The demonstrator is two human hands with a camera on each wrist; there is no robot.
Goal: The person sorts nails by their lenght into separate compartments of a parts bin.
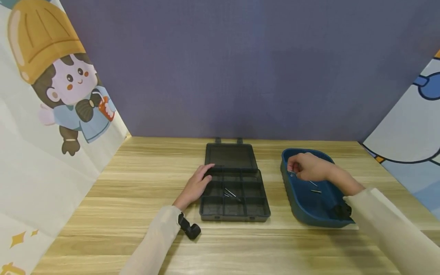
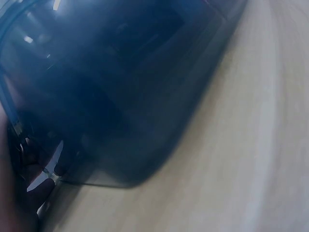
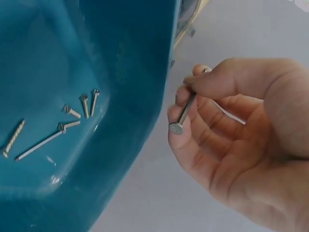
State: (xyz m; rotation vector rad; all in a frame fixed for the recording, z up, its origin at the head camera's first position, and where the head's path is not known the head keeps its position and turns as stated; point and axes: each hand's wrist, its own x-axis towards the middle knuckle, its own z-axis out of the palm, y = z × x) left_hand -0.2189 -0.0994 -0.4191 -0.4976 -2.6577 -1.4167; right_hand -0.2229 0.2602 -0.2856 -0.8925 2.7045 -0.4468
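My right hand (image 1: 311, 167) is above the left side of a blue basin (image 1: 297, 210). Its thumb and fingertips pinch a nail (image 3: 186, 112), whose flat, textured head points away from the fingers. Several screws (image 3: 84, 105) and a long, thin nail (image 3: 41, 145) lie on the basin's floor. My left hand (image 1: 196, 186) rests at the left edge of a dark translucent compartment box (image 1: 233, 219), fingers extended. A few nails (image 1: 232, 193) lie in its middle compartment. The left wrist view is blurred, showing mostly a dark blue surface (image 2: 120, 96).
The box's lid (image 1: 231, 156) is laid back toward the purple-grey wall panel (image 1: 240, 76). A black object (image 1: 342, 211) sits at the basin's near right corner. Wood-grain tabletop (image 1: 137, 183) extends around both containers, with printed cloth on either side.
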